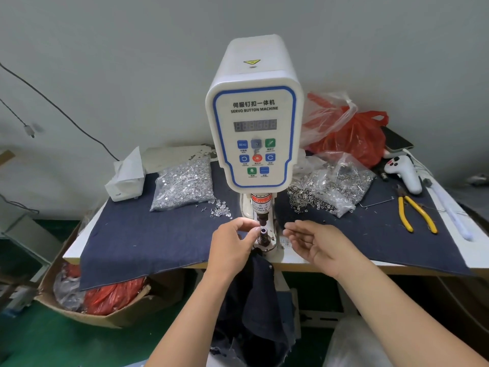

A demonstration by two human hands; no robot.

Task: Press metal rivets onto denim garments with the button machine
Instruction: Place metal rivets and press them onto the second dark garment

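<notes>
What I can't make out at the press

My left hand (pixel 232 245) pinches something small beside the die (pixel 263 235), too tiny to tell whether it is a rivet. My right hand (pixel 315 243) is motion-blurred at the fingertips (pixel 291 225), so their curl is unclear. The denim (pixel 254 295) hangs below the table (pixel 317 262) and runs off the bottom edge. The display (pixel 255 125) digits are unreadable. The machine hides the table behind it, and the cardboard box (pixel 79 311) is partly covered by the cloth (pixel 148 242).
</notes>
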